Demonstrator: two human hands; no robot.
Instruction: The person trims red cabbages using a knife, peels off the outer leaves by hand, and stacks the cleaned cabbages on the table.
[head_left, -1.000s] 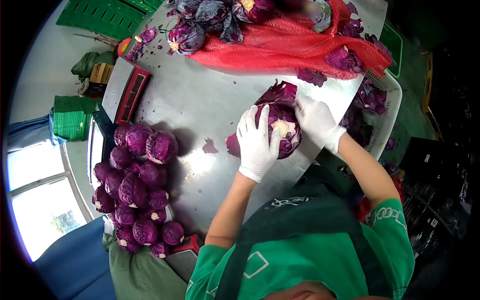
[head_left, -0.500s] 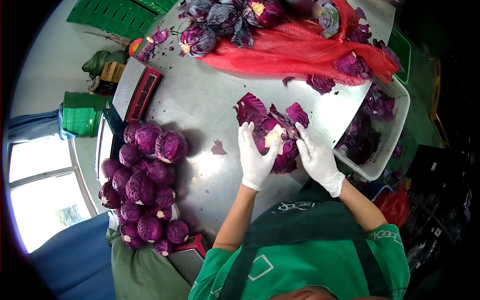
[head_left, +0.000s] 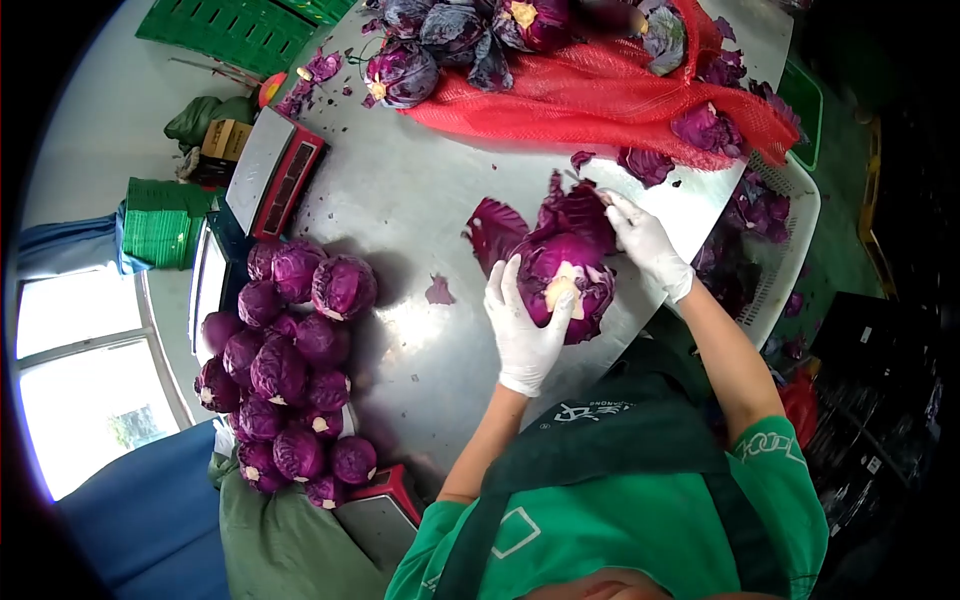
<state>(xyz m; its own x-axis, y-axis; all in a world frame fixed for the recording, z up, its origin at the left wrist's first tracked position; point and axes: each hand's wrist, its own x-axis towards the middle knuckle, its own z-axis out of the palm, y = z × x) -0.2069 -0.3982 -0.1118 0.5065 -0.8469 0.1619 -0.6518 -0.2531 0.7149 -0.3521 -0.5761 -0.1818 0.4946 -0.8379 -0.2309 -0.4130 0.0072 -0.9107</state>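
White-gloved left hand [head_left: 525, 342] grasps side of round purple cabbage head [head_left: 558, 262], centre of frame, over grey metal table [head_left: 410, 225]. White-gloved right hand [head_left: 650, 247] grips its dark purple outer leaf [head_left: 588, 217].

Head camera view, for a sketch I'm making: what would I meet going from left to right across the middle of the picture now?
Window → heap of purple cabbages → leaf scrap → left hand → right hand → white basket.

Left hand [head_left: 525, 340] on purple cabbage [head_left: 552, 262]
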